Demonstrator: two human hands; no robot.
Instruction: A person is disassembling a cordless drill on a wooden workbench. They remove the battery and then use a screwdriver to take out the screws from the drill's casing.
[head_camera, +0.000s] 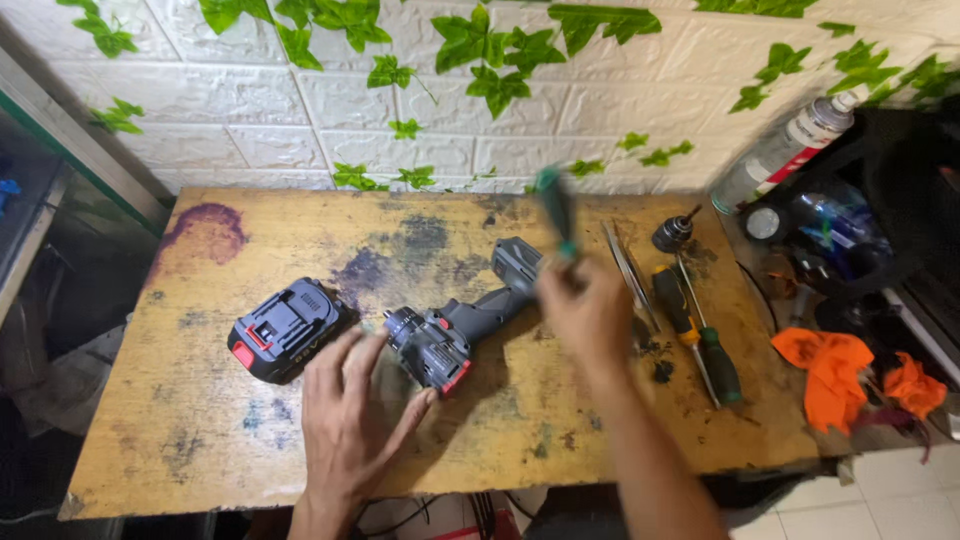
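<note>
**Blurred tool, hidden parts**

The right hand (585, 310) and its green-handled tool (553, 212) are motion-blurred; the tool's tip is hidden. The left hand (350, 415) covers part of the drill body (455, 330). Clutter beyond the table's (200, 440) right edge is indistinct.

A grey cordless drill body (462, 325) lies on its side mid-table, front end toward seven o'clock. A blurred green-handled screwdriver (553, 208) stands at one o'clock from it.
</note>
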